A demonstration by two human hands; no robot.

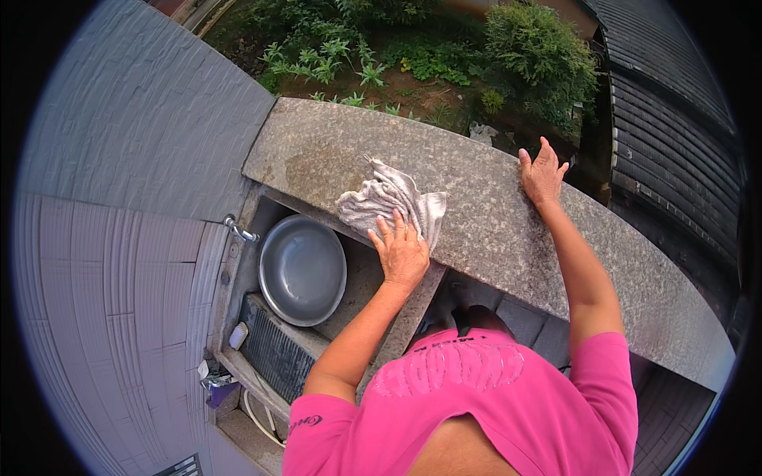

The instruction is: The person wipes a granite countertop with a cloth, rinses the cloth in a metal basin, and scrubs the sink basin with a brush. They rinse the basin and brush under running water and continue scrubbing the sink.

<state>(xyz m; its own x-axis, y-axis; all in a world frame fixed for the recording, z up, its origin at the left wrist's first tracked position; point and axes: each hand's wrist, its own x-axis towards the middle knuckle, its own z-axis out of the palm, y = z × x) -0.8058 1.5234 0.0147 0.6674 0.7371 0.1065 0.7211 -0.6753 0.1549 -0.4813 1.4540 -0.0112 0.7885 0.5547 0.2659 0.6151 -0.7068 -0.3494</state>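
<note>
A crumpled pale cloth [393,199] lies on the speckled stone ledge [500,238], one side reaching the edge above the sink. My left hand [405,253] rests on the cloth's near part, palm down with fingers spread. Farther right, my right hand [542,175] is at the outer edge of the same ledge. Its fingers are apart and hold nothing; how firmly it touches the stone cannot be seen. Below the cloth and to the left, a round metal basin [303,271] sits in the stone sink [363,279].
A metal tap [240,229] juts from the wall beside the basin. Closer to me are a ribbed washboard [277,345], a scrub brush [238,336] and a pale hose [259,413]. A tiled wall [131,256] bounds the left; garden plants [333,59] grow beyond the ledge.
</note>
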